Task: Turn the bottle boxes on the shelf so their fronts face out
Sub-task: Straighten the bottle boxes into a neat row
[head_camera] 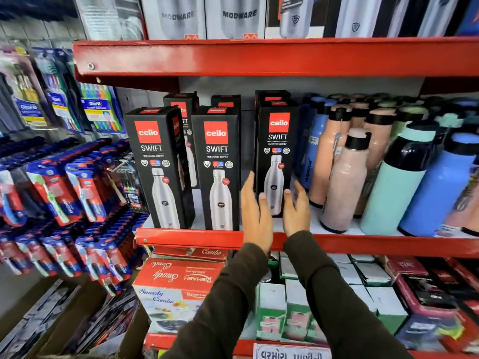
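Observation:
Three black Cello Swift bottle boxes stand upright along the front of the red shelf (191,238), fronts toward me: the left box (155,167), the middle box (217,167) and the right box (277,154), which sits a little further back. More black boxes (181,104) stand behind them. My left hand (255,211) is open at the right box's lower left edge. My right hand (295,211) is open at its lower right edge. The fingers flank the box's base; whether they touch it is unclear.
Loose peach, blue and mint bottles (344,177) crowd the shelf just right of the boxes. A red shelf (259,58) above carries Modware boxes. Toothbrush packs (77,193) hang at the left. Red Smarty Combo boxes (178,283) and small white boxes lie below.

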Demonstrator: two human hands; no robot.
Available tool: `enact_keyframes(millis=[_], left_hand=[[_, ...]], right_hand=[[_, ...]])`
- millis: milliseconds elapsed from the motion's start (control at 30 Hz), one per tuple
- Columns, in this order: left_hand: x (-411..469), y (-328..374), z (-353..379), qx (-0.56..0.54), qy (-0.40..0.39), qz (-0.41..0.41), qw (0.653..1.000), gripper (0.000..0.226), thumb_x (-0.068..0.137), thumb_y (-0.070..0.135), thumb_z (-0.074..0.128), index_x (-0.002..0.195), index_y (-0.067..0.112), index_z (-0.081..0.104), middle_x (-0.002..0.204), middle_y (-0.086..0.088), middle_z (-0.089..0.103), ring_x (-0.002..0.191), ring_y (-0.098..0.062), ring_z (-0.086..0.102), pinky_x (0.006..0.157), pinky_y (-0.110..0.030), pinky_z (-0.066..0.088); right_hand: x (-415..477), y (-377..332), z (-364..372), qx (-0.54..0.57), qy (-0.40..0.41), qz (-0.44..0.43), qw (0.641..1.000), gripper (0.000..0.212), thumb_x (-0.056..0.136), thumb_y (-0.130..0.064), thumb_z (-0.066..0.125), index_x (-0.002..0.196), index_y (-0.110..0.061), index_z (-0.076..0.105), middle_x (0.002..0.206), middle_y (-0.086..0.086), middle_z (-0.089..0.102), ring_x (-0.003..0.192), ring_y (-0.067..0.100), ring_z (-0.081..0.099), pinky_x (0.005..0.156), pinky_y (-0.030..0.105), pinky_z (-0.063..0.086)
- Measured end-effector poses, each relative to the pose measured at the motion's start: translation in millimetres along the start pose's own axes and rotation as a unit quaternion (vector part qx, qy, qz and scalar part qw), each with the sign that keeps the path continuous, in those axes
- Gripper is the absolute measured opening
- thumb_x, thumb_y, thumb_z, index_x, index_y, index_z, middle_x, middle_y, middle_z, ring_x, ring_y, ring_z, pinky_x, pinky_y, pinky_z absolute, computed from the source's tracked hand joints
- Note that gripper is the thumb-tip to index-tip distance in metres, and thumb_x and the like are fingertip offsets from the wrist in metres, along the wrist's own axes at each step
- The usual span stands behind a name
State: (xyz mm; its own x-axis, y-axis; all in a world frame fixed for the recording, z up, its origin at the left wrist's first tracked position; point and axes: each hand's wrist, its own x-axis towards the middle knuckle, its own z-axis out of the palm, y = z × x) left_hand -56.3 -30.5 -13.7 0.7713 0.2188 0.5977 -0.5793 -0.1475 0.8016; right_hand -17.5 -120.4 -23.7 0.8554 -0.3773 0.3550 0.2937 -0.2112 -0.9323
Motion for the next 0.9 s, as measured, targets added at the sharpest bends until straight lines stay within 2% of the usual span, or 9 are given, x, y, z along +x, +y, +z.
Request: enact_keyframes(millis=[67,133,200,333,500,633,733,800,900], left_hand=[[16.4,-3.0,12.6,-0.007,-0.003,-0.06,0.998,0.051,0.105,0.015,0.033,0.154,0.013,0.019,0.161,0.004,0.02,0.146,0.0,0.016,0.117,-0.014,0.012],[33.0,-9.0,22.0,-0.019,0.008,-0.141,0.99,0.052,0.105,0.018,0.032,0.154,0.01,0.017,0.164,-0.004,0.018,0.15,-0.01,0.015,0.112,-0.012,0.009],[44.8,-19.6,27.7,-0.018,0.015,-0.213,0.977,0.051,0.105,0.025,0.032,0.154,0.011,0.022,0.162,-0.008,0.025,0.15,-0.02,0.022,0.109,-0.015,0.014],[50.5,-35.5,33.6,-0.003,-0.019,-0.272,0.962,0.05,0.105,0.034,0.031,0.15,0.014,0.033,0.156,-0.012,0.038,0.145,-0.029,0.033,0.113,-0.028,0.024],[50.0,-41.6,33.5,-0.001,0.003,-0.269,0.963,0.046,0.103,0.037,0.038,0.141,0.012,0.049,0.144,-0.014,0.053,0.134,-0.031,0.047,0.108,-0.032,0.035],[42.1,-41.1,31.8,-0.004,0.024,-0.26,0.965,0.042,0.102,0.036,0.042,0.136,0.013,0.054,0.139,-0.011,0.058,0.13,-0.028,0.051,0.096,-0.021,0.032],[31.7,-38.8,29.2,-0.02,0.038,-0.249,0.968,0.041,0.101,0.034,0.045,0.134,0.013,0.056,0.137,-0.009,0.06,0.129,-0.025,0.051,0.099,-0.023,0.033],[24.0,-37.0,25.2,-0.017,0.041,-0.245,0.968,0.041,0.101,0.035,0.046,0.134,0.013,0.056,0.135,-0.008,0.061,0.128,-0.023,0.052,0.103,-0.026,0.035],[11.9,-33.5,18.0,-0.009,0.039,-0.233,0.972,0.04,0.099,0.036,0.047,0.132,0.015,0.059,0.129,-0.003,0.065,0.122,-0.018,0.056,0.104,-0.027,0.038]], right_hand=[[15.1,2.5,-0.9,-0.011,-0.017,0.018,1.0,0.05,0.101,-0.023,0.043,0.148,-0.008,0.031,0.155,0.011,0.034,0.143,0.024,0.033,0.118,0.034,0.025],[27.4,5.8,-1.6,-0.027,-0.032,0.038,0.998,0.049,0.102,-0.023,0.041,0.148,-0.009,0.031,0.156,0.01,0.033,0.144,0.024,0.032,0.112,0.025,0.023],[35.0,9.4,-1.3,-0.03,-0.045,0.058,0.997,0.047,0.102,-0.024,0.041,0.146,-0.009,0.034,0.155,0.01,0.036,0.142,0.025,0.034,0.105,0.021,0.024],[40.9,16.2,-1.0,-0.043,-0.053,0.06,0.996,0.039,0.102,-0.022,0.041,0.137,-0.006,0.047,0.145,0.015,0.05,0.134,0.029,0.045,0.096,0.022,0.03],[43.7,20.1,-8.0,-0.064,-0.046,0.035,0.996,0.035,0.1,-0.021,0.045,0.13,-0.005,0.056,0.135,0.017,0.058,0.125,0.031,0.053,0.092,0.021,0.033],[35.0,19.4,-12.9,-0.067,-0.034,0.013,0.997,0.034,0.099,-0.021,0.049,0.126,-0.005,0.059,0.129,0.016,0.063,0.121,0.029,0.056,0.086,0.012,0.033],[23.0,18.5,-16.8,-0.066,-0.02,-0.003,0.998,0.032,0.098,-0.021,0.051,0.123,-0.004,0.062,0.124,0.016,0.066,0.108,0.021,0.059,0.076,0.004,0.03],[13.5,16.6,-19.8,-0.061,-0.019,-0.009,0.998,0.031,0.098,-0.021,0.051,0.121,-0.005,0.063,0.12,0.014,0.067,0.1,0.012,0.055,0.078,0.005,0.033],[-0.4,14.0,-24.4,-0.054,-0.02,-0.015,0.998,0.028,0.098,-0.021,0.051,0.119,-0.007,0.063,0.112,0.008,0.068,0.098,0.01,0.056,0.082,0.009,0.038]])
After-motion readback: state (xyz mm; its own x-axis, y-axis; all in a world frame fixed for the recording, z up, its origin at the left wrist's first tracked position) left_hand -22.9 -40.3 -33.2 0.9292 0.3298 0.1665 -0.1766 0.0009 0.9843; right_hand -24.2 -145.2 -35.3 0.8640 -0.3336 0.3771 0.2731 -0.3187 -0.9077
